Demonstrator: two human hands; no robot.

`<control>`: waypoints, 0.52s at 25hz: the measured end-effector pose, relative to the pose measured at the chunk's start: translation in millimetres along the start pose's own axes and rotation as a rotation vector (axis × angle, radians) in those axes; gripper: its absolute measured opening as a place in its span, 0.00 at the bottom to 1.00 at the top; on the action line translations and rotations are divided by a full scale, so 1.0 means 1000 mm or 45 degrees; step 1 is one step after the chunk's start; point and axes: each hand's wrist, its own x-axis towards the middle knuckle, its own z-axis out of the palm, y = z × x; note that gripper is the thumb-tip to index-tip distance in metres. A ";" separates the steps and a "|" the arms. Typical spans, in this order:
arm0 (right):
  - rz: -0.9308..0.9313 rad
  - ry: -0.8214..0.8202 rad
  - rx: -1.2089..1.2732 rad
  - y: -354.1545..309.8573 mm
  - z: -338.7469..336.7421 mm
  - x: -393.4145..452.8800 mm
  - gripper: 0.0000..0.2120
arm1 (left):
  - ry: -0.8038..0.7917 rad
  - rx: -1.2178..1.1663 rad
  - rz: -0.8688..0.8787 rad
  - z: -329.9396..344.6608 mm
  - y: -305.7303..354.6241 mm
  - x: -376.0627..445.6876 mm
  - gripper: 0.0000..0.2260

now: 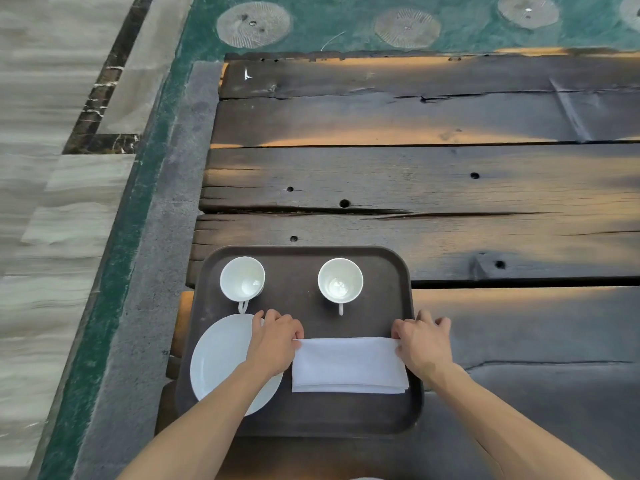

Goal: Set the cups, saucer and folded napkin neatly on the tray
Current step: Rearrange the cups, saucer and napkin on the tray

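Observation:
A dark brown tray (304, 420) lies at the near edge of a wooden table. Two white cups stand upright on its far half, one at the left (242, 279) and one at the right (340, 280), both handles pointing toward me. A white saucer (218, 358) lies on the tray's near left. A folded white napkin (349, 365) lies flat on the near right. My left hand (275, 341) pinches the napkin's far left corner, its wrist over the saucer. My right hand (424, 344) pinches the far right corner at the tray's right rim.
The table is made of rough dark planks (415, 188) with cracks and holes, stretching away and to the right. Left of it run a grey stone kerb (162, 237) and pale floor tiles. Green water with round stepping stones (254, 24) lies beyond.

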 end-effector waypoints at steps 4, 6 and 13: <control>0.016 0.005 -0.062 0.002 0.001 0.003 0.14 | -0.006 -0.016 0.004 0.000 0.006 0.002 0.07; -0.011 0.010 -0.102 0.001 0.001 0.004 0.14 | -0.005 -0.021 -0.002 0.000 0.006 0.002 0.07; 0.016 -0.009 -0.020 0.000 0.001 0.007 0.13 | 0.020 -0.014 0.005 0.002 0.006 0.002 0.08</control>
